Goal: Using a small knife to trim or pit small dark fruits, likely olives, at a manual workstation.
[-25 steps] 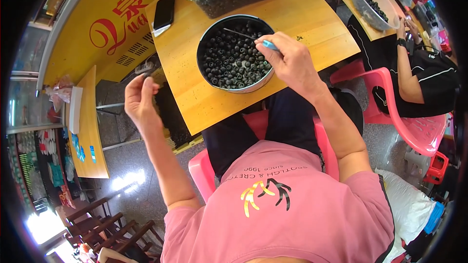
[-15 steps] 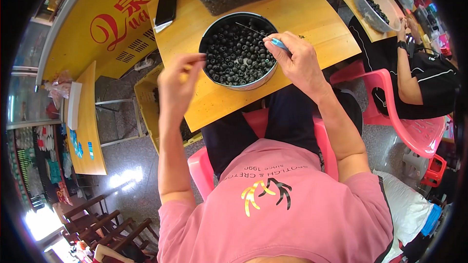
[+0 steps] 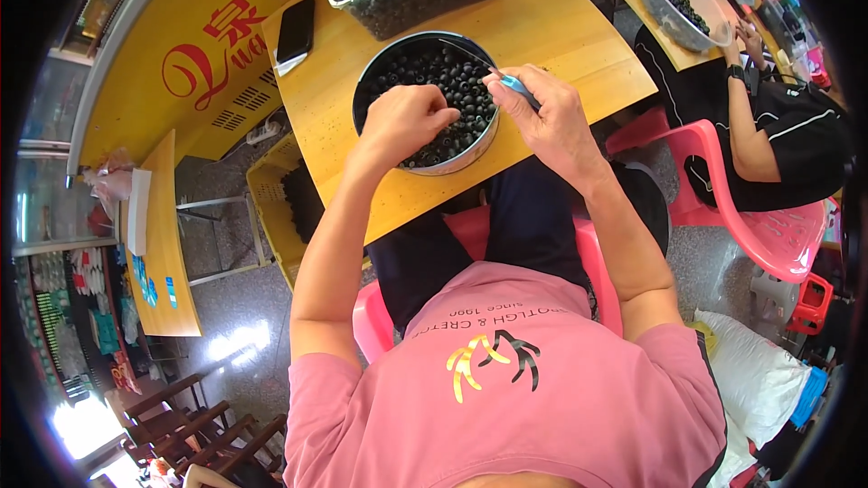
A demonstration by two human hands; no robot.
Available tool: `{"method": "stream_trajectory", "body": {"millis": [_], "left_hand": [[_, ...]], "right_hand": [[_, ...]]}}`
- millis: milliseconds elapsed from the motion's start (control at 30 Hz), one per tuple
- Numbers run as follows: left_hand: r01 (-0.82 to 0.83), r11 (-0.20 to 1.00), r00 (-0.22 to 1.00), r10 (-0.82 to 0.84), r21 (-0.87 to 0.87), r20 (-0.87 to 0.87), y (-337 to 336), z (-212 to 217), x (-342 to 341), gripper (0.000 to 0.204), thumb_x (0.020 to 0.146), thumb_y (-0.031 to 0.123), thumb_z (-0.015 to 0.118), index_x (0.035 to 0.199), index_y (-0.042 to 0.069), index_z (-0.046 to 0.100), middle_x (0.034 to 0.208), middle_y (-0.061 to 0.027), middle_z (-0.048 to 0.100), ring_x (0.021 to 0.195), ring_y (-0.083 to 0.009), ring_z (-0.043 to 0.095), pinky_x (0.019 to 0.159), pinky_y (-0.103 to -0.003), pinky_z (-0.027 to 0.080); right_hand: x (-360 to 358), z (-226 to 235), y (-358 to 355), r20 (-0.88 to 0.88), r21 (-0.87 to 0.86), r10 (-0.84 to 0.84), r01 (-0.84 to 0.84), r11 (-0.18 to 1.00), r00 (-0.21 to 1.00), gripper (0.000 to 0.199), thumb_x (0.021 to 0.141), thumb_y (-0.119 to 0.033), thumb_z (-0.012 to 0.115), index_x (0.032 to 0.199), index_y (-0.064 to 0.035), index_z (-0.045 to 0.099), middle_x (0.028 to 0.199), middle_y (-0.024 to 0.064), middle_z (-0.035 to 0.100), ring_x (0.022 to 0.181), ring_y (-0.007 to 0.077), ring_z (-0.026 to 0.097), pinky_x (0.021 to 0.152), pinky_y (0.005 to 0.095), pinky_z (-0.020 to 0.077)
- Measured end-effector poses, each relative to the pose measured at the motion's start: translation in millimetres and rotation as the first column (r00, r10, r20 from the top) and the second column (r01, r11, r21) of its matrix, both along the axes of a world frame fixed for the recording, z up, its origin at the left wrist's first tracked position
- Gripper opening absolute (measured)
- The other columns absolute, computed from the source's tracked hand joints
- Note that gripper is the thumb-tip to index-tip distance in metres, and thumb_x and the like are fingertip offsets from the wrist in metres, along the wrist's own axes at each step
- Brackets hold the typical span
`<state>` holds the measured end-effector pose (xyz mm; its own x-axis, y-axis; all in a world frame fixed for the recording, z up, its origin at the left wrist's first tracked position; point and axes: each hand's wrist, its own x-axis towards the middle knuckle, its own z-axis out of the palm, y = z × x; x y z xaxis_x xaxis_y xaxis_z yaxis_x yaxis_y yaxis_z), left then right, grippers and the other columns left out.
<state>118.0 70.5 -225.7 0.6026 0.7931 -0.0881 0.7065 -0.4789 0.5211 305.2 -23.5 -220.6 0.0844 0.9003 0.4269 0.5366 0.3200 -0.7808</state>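
While the right hand (image 3: 548,113) grips a blue-handled tool (image 3: 517,87), the left hand (image 3: 407,120) reaches into a round tub (image 3: 457,164).
Right fingers narrow, closed on the handle, thin metal shaft slanting ahead of them over the tub; left fingers curled, tips hidden, cannot tell if they hold anything; small dark round pieces (image 3: 467,131) below and right of the left fingers; clear container (image 3: 434,5) of similar pieces beyond them, black phone (image 3: 296,29) ahead and left.

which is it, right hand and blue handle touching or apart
Touching: the head view shows the right hand gripping the blue handle between thumb and fingers.
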Motion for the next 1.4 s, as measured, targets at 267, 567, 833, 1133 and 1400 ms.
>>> {"method": "stream_trajectory", "body": {"millis": [267, 567, 833, 1133, 1400], "left_hand": [[0.26, 0.683, 0.55, 0.476, -0.682, 0.686, -18.1, 10.2, -36.3, 0.018, 0.094, 0.015, 0.061, 0.104, -0.001, 0.06, 0.085, -0.0095, 0.068, 0.056, -0.0116, 0.063, 0.044, -0.019, 0.045], [0.076, 0.84, 0.575, 0.403, -0.537, 0.712, -42.2, 19.0, -32.1, 0.022, 0.091, 0.013, 0.066, 0.108, -0.002, 0.063, 0.083, -0.0045, 0.067, 0.058, -0.0054, 0.055, 0.049, -0.017, 0.043], [-0.041, 0.952, 0.631, 0.261, -0.304, 0.73, -50.2, 8.0, -32.1, 0.021, 0.087, 0.004, 0.069, 0.107, -0.001, 0.062, 0.091, -0.0014, 0.066, 0.07, -0.003, 0.054, 0.062, -0.019, 0.046], [-0.025, 0.868, 0.45, 0.453, -0.497, 0.769, -54.9, 0.7, -29.4, 0.025, 0.088, 0.009, 0.07, 0.108, -0.001, 0.059, 0.089, -0.0039, 0.066, 0.068, -0.004, 0.056, 0.055, -0.018, 0.043], [0.04, 0.801, 0.389, 0.538, -0.597, 0.748, -59.6, 5.9, -31.2, 0.02, 0.088, 0.012, 0.069, 0.104, -0.001, 0.065, 0.088, -0.0065, 0.07, 0.064, -0.0063, 0.057, 0.053, -0.019, 0.043]], "right_hand": [[-27.4, -6.3, 5.5, -0.424, -0.253, 0.122, -0.246, 0.936, 0.897, 0.028, 0.096, -0.024, 0.06, 0.106, 0.0019, 0.065, 0.087, 0.0038, 0.066, 0.084, 0.0082, 0.06, 0.08, 0.0228, 0.0477], [-44.6, 2.1, 11.8, -0.727, -0.182, 0.109, -0.343, 0.922, 0.678, 0.024, 0.092, -0.027, 0.066, 0.098, -0.004, 0.064, 0.077, -0.0032, 0.061, 0.066, 0.0013, 0.05, 0.057, 0.0168, 0.0393], [-45.4, -0.9, 13.8, -0.846, -0.259, 0.04, -0.475, 0.841, 0.532, 0.018, 0.088, -0.024, 0.072, 0.091, -0.0078, 0.065, 0.067, -0.0066, 0.054, 0.056, 0.002, 0.042, 0.05, 0.0176, 0.0328], [-48.0, -4.2, 17.6, -0.863, -0.285, 0.009, -0.501, 0.817, 0.505, 0.018, 0.087, -0.026, 0.072, 0.089, -0.0088, 0.067, 0.067, -0.0069, 0.055, 0.057, 0.0022, 0.043, 0.053, 0.0183, 0.0346], [-46.1, 0.0, 16.1, -0.851, -0.251, 0.064, -0.511, 0.822, 0.521, 0.016, 0.089, -0.024, 0.07, 0.089, -0.0088, 0.067, 0.068, -0.0065, 0.056, 0.056, 0.0017, 0.044, 0.052, 0.0176, 0.0342]]}}
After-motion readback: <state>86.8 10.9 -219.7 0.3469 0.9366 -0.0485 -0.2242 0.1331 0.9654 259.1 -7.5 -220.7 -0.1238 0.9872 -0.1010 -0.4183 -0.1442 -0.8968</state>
